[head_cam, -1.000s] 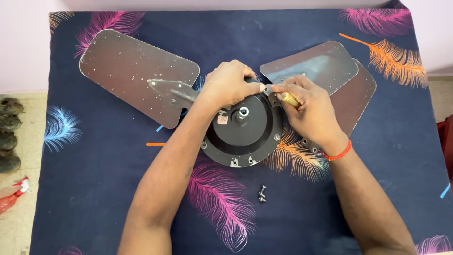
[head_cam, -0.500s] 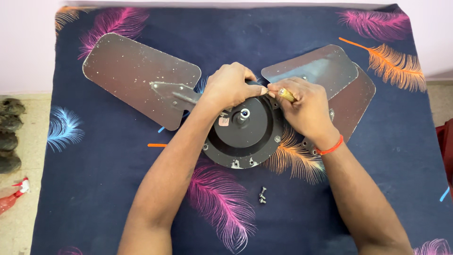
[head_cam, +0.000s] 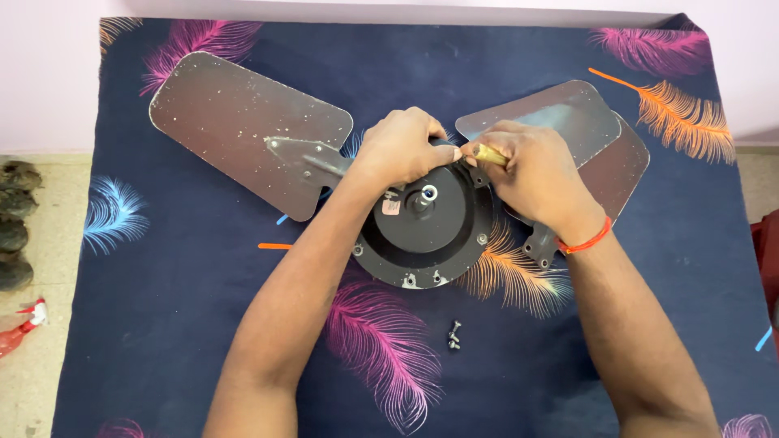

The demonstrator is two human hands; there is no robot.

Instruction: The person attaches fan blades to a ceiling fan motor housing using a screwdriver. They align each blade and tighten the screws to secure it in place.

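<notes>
- Head view, centre of the frame: the left hand [head_cam: 403,150] lies curled over the upper rim of the round dark fan motor housing [head_cam: 426,223], fingers closed down on it, steadying it.
- Just right of it, the right hand [head_cam: 531,174] is closed around a yellow-handled screwdriver [head_cam: 489,154], its tip hidden at the housing's upper edge.
- Step in hand, as I judge it: working a blade-bracket screw. Turning it calls for the tip kept seated and the housing held firm.
- One blade [head_cam: 243,130] reaches to the upper left; two stacked blades [head_cam: 568,130] lie upper right.
- Loose screws [head_cam: 454,334] lie below the housing on the feather-print cloth [head_cam: 162,324].
- No containers are in view.
</notes>
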